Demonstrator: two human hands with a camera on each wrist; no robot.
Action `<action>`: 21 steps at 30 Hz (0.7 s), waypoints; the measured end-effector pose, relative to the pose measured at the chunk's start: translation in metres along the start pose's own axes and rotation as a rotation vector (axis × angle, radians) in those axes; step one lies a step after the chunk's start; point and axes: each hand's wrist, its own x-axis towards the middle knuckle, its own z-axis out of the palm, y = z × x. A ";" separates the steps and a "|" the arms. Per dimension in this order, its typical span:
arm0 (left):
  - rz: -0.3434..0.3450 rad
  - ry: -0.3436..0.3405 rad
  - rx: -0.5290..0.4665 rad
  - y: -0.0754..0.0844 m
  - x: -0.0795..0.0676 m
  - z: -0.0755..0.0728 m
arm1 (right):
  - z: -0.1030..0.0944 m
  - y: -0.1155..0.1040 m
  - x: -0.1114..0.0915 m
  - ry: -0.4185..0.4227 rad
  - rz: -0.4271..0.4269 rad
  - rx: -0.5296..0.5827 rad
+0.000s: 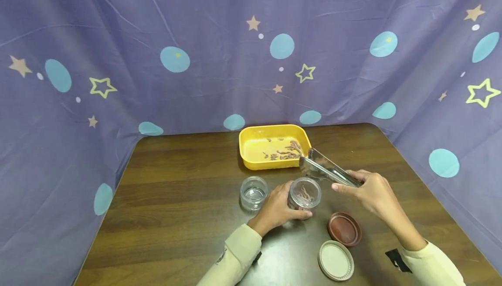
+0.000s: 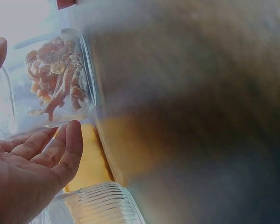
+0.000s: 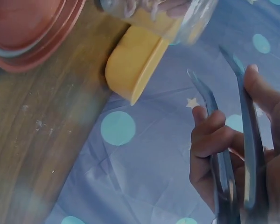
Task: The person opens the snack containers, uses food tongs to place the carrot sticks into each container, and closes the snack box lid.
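In the head view my left hand (image 1: 279,209) grips a clear jar (image 1: 306,180) from its left side, thumb across the front. Brownish-pink strips (image 2: 56,74) fill part of it in the left wrist view. My right hand (image 1: 374,192) holds metal tongs (image 1: 332,173), their tips parted beside the front right corner of a yellow tray (image 1: 259,165). More brownish-pink strips (image 1: 288,154) lie in that tray, mostly toward its right side. Fingers and thumb wrap the tongs' arms in the right wrist view, and nothing shows between the tips there.
Left of the held jar stands a second clear jar (image 1: 254,193). A reddish-brown lid (image 1: 345,229) and an upturned lid with a pale inside (image 1: 336,260) lie near the front right of the wooden table (image 1: 176,216). A patterned purple curtain (image 1: 219,50) hangs behind and around.
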 end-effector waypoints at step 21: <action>-0.013 -0.006 0.059 0.000 -0.004 -0.001 | 0.044 -0.035 0.119 -0.007 -0.038 -0.121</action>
